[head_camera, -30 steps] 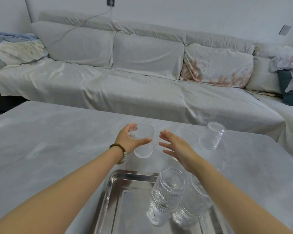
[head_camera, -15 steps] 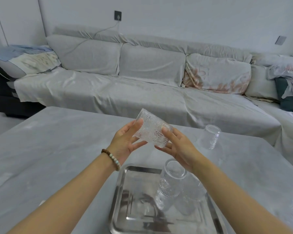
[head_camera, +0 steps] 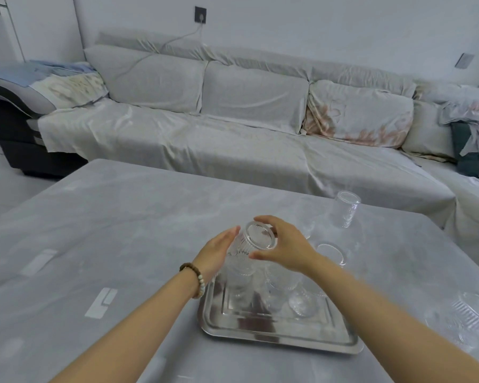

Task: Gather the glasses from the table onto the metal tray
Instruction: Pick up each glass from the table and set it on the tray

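Observation:
A ribbed clear glass [head_camera: 256,240] is held bottom-up over the far left corner of the metal tray [head_camera: 277,334]. My right hand [head_camera: 284,246] grips it from the right. My left hand [head_camera: 219,251] rests flat against its left side. Under it a second ribbed glass [head_camera: 237,277] stands on the tray, the two seemingly stacked. Two more upturned glasses [head_camera: 284,283] stand on the tray to the right. A smooth upturned glass [head_camera: 344,212] stands on the table beyond the tray, and another glass [head_camera: 332,252] sits just behind my right forearm.
The tray lies on a grey table [head_camera: 100,233]. A ribbed glass bowl [head_camera: 473,310] sits at the right edge of the table. A long covered sofa [head_camera: 233,134] runs behind the table's far edge.
The glass was lifted off the table, turned between both hands, and now sits bottom-up over the tray. My view has pulled back and shifted left.

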